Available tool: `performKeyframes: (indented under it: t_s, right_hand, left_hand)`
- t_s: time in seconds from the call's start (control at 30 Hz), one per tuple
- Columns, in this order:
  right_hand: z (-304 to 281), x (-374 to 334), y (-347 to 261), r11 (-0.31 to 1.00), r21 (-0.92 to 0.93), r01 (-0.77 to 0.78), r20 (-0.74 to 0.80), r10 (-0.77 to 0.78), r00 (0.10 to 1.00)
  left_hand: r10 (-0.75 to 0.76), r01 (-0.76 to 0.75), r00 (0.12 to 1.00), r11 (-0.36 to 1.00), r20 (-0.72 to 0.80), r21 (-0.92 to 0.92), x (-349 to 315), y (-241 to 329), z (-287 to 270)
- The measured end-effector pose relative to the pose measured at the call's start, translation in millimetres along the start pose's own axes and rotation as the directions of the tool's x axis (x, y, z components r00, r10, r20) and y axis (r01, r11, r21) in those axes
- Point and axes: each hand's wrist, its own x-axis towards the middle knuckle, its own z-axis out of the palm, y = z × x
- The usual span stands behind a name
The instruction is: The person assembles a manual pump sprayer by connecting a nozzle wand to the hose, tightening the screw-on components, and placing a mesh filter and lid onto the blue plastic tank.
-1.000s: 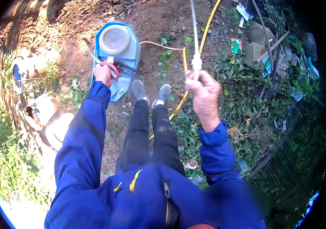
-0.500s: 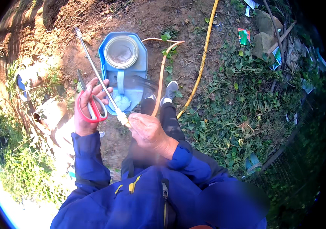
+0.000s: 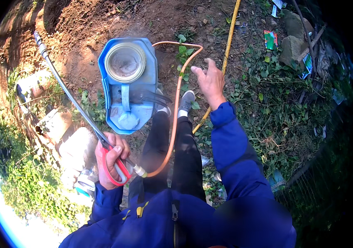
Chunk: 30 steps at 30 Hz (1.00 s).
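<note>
My left hand (image 3: 109,163) is closed round a metal spray wand (image 3: 66,89) and a pair of red-handled scissors (image 3: 122,171). The wand slants up to the far left. From its near end, by a pale connector (image 3: 140,170), an orange hose (image 3: 173,134) loops past my legs toward the blue sprayer tank (image 3: 141,120). The tank lies on the soil ahead of me, its round pale-rimmed opening (image 3: 125,62) facing up. My right hand (image 3: 210,82) is raised right of the orange hose, fingers apart and slightly bent, holding nothing.
A yellow hose (image 3: 227,51) runs along the ground beyond my right hand. Leafy weeds (image 3: 246,124) and scraps of litter (image 3: 270,39) cover the right side, with rocks (image 3: 292,49) and sticks farther off. Pale containers (image 3: 54,124) and a whitish sack (image 3: 78,149) lie at the left.
My right hand has let go of the wand's near end and swung out to the right. The left hand has moved nearer my body and closed round the wand, scissors still in it.
</note>
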Motion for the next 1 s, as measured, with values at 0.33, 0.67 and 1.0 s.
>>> performKeyframes:
  t_s: [0.33, 0.67, 1.0]
  right_hand:
    - [98, 129, 69, 0.955, -0.196, 0.225, 0.619, -0.058, 0.783]
    - [-11, 175, 284, 0.782, -0.552, -0.288, -0.103, 0.279, 0.955]
    - [275, 172, 266, 0.958, 0.162, -0.235, 0.253, 0.190, 0.949]
  left_hand:
    - [0.018, -0.005, 0.994, 0.993, -0.111, 0.114, -8, -27, 4]
    - [0.047, -0.021, 0.983, 0.989, -0.176, 0.149, 9, -3, -32]
    - [-0.029, 0.054, 0.953, 0.996, -0.303, 0.074, 26, -8, -72]
